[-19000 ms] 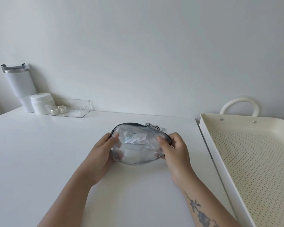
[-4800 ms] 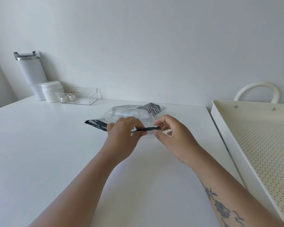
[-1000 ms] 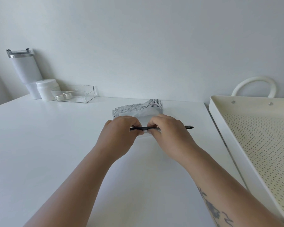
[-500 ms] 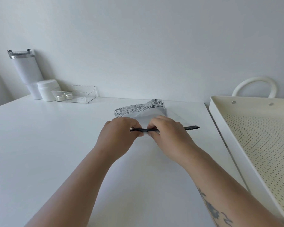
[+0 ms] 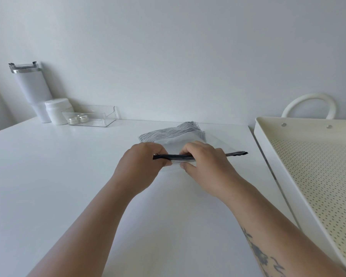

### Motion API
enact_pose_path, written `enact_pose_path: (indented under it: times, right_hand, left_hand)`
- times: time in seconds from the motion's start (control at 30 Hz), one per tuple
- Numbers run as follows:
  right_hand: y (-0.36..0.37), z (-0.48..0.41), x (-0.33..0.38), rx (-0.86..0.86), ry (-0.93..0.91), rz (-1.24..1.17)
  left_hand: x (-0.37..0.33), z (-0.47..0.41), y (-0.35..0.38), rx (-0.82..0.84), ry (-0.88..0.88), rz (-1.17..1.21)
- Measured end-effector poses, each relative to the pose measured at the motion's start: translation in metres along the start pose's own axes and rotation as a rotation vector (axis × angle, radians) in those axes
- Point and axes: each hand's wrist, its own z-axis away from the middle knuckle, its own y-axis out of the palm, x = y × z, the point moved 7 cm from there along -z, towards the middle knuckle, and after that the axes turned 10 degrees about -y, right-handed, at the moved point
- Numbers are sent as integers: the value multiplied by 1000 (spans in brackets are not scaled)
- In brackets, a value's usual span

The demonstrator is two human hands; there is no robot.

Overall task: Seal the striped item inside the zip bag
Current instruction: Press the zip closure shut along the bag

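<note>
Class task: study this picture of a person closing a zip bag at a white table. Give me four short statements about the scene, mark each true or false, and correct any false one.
1. The left hand and the right hand both pinch the black strip of the zip bag. True.
2. The striped item lies in the cream tray. False: it lies with the bag on the table, left of the tray.
3. A white tumbler stands at the far left, by the wall. True.
4. The tray's looped handle is on its near side. False: it is at the far end, by the wall.
</note>
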Motion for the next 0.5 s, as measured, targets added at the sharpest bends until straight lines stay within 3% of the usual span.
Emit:
enact_pose_path:
  times: [0.3, 0.5]
  right_hand:
    - [-8, 0, -15, -128, 78, -33]
    - [-12, -1, -4, -128, -26, -75]
  left_hand:
    - [1, 0, -8, 13, 18, 56]
    - [-1, 0, -10, -24, 24, 74]
